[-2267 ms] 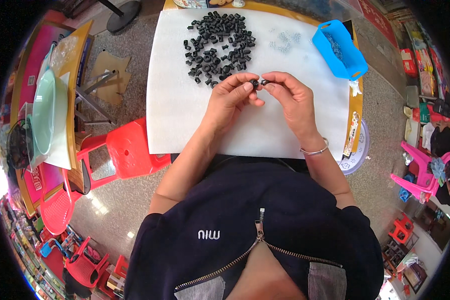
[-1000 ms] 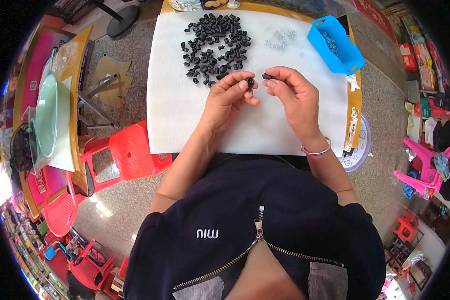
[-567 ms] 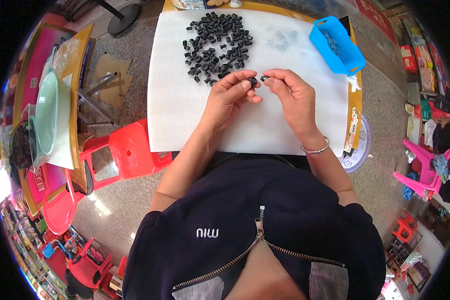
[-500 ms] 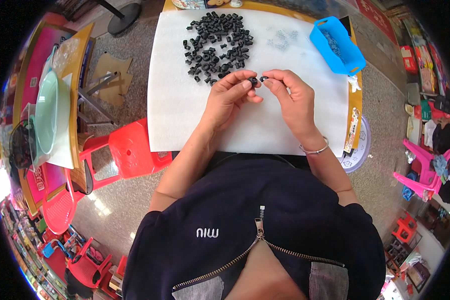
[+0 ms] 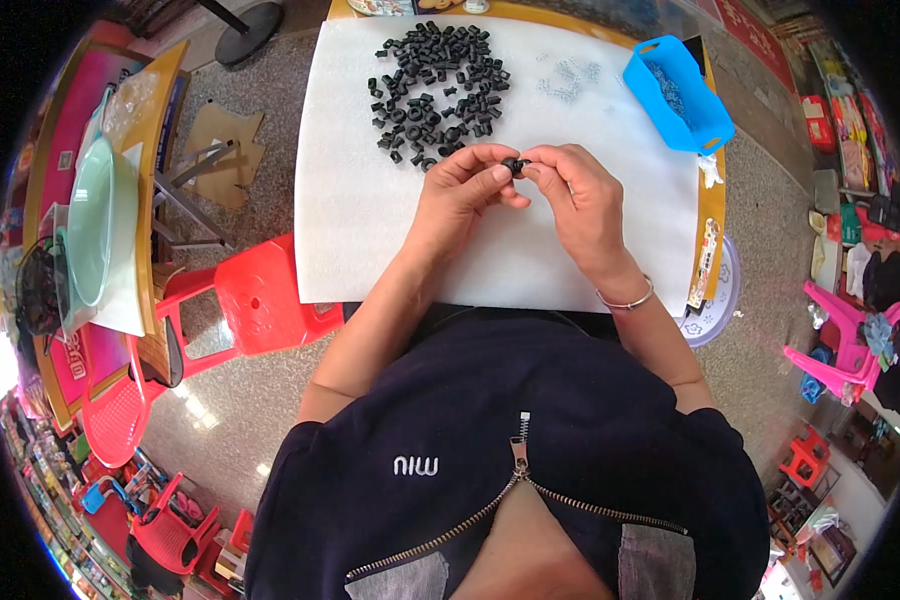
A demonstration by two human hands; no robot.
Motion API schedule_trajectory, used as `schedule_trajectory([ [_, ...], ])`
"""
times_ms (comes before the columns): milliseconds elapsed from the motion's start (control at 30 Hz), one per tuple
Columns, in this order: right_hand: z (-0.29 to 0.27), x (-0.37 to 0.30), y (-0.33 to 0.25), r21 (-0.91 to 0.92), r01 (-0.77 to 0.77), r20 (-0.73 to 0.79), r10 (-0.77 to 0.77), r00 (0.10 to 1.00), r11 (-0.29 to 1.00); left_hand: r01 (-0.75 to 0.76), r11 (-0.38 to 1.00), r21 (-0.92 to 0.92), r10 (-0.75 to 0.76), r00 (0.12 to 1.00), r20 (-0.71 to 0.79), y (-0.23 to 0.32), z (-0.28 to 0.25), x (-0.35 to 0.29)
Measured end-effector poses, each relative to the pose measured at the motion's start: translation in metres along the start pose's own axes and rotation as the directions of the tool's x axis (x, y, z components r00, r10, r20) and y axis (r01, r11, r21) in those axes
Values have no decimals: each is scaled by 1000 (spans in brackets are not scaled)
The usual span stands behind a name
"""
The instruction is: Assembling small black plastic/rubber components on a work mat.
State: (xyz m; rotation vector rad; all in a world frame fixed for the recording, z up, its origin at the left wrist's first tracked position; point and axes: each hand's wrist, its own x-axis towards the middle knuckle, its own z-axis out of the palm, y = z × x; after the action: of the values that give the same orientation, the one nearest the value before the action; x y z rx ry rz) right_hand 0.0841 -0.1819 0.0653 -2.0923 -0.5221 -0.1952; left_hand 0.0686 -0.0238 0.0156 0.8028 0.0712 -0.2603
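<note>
Over the white sheet (image 5: 390, 245), my two hands meet around small black parts. My left hand (image 5: 462, 195) pinches a small round black plastic part (image 5: 511, 164) between thumb and fingers. From the right, my right hand (image 5: 580, 200) pinches a smaller dark piece (image 5: 525, 164) up against it; the fingertips hide most of that piece, so its kind does not show. Beyond my left hand spreads a loose heap of black plastic parts (image 5: 435, 65), short tubes and rings among them. To the right lie many tiny clear bits (image 5: 568, 78), too small to make out.
A blue plastic basket (image 5: 705, 128) holding more tiny clear bits stands at the sheet's far right corner. A red plastic stool (image 5: 255, 300) is left of the table. Further left, a pale green basin (image 5: 92, 225) sits on another table. A lilac round stool (image 5: 715, 315) shows at right.
My right hand has come left, bringing its small dark piece from a slight gap into contact with the black part in my left hand. The heap looks the same.
</note>
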Motion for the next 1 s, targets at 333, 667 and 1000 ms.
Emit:
schedule_trajectory([
  [333,0,1,3,-72,108,12,-108,994,991,-52,990,129,53,999,-4,-4,-2,1],
  [667,-1,2,13,-277,386,73,-381,922,880,-106,943,316,120,992,-26,-4,3,-3],
  [1000,0,8,19,-256,501,121,-487,865,826,-20,975,223,41,995,-89,0,3,-1],
])
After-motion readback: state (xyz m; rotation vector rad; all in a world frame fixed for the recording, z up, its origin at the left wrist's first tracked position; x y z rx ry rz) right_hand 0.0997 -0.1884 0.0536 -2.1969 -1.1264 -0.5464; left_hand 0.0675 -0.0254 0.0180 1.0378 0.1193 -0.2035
